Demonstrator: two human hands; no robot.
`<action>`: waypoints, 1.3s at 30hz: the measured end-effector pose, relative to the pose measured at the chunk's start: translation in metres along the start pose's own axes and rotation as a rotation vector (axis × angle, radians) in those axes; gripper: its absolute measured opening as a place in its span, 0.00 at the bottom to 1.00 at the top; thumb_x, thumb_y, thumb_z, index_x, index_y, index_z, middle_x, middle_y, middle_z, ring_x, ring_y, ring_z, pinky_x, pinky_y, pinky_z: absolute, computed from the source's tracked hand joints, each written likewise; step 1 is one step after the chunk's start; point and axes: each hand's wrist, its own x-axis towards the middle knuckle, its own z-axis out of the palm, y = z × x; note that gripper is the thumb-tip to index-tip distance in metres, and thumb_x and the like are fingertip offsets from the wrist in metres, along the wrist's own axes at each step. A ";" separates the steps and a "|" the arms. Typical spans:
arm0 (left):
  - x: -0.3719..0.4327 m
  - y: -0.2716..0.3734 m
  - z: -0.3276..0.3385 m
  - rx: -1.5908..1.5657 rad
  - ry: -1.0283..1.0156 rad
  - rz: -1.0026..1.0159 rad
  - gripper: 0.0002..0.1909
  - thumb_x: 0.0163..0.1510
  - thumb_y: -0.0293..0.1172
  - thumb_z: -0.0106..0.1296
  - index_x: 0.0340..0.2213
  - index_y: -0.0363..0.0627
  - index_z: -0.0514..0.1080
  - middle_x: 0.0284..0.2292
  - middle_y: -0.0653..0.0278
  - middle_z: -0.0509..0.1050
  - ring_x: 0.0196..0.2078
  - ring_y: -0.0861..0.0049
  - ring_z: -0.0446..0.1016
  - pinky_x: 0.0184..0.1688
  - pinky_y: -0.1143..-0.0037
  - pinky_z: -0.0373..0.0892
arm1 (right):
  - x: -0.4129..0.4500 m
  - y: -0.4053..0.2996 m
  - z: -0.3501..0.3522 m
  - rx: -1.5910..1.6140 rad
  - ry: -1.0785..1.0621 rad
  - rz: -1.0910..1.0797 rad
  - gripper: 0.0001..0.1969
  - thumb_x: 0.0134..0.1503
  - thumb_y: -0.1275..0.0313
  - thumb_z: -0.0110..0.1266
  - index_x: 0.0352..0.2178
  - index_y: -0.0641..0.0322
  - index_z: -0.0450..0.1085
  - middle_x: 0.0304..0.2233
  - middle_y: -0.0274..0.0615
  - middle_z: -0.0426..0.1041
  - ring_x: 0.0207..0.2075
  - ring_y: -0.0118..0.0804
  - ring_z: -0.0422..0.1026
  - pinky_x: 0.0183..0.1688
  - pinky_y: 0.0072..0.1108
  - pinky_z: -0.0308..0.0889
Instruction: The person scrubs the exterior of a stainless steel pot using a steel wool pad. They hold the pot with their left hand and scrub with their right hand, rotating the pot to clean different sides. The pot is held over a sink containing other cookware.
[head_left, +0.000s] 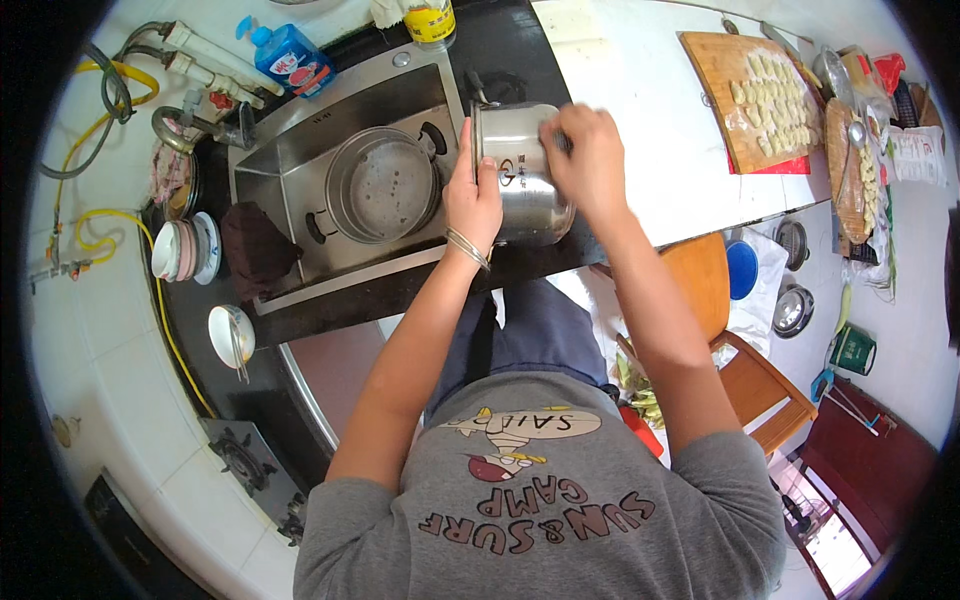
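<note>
A stainless steel pot (517, 180) lies tipped on its side over the black counter, just right of the sink. My left hand (474, 199) grips it near the rim, thumb along its outer wall. At the base end, my right hand (589, 154) is curled around a small dark item pressed to the pot's bottom edge; what it is cannot be told. A second metal pot (382, 186) with dark handles stands in the steel sink (277, 199). A dark cloth (259, 251) hangs over the sink's left front corner.
Left of the sink are stacked bowls (174, 251), a bowl with chopsticks (222, 336) and a faucet (199, 126). Behind it stands a blue soap bottle (292, 64). Far right, a wooden board (709, 97) holds dumplings; a wooden chair (694, 281) stands below.
</note>
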 end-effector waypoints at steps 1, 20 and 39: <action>0.004 -0.001 0.000 0.016 0.014 0.013 0.29 0.59 0.32 0.40 0.61 0.51 0.52 0.41 0.46 0.74 0.39 0.61 0.75 0.43 0.71 0.68 | -0.019 -0.009 -0.007 -0.014 0.009 -0.022 0.02 0.45 0.78 0.56 0.24 0.64 0.71 0.29 0.46 0.72 0.33 0.50 0.68 0.39 0.32 0.64; 0.010 -0.004 0.003 0.022 -0.052 -0.018 0.29 0.58 0.34 0.40 0.61 0.51 0.53 0.28 0.47 0.75 0.27 0.62 0.74 0.33 0.69 0.69 | -0.026 -0.032 0.012 -0.205 0.200 -0.020 0.04 0.39 0.79 0.57 0.21 0.61 0.70 0.29 0.40 0.70 0.32 0.46 0.67 0.34 0.31 0.63; 0.011 0.000 -0.001 0.051 -0.064 -0.016 0.29 0.58 0.35 0.41 0.61 0.53 0.52 0.23 0.47 0.74 0.24 0.59 0.74 0.29 0.67 0.69 | -0.022 -0.038 0.021 -0.295 0.186 -0.035 0.05 0.37 0.77 0.56 0.21 0.59 0.71 0.28 0.36 0.69 0.34 0.42 0.67 0.35 0.31 0.62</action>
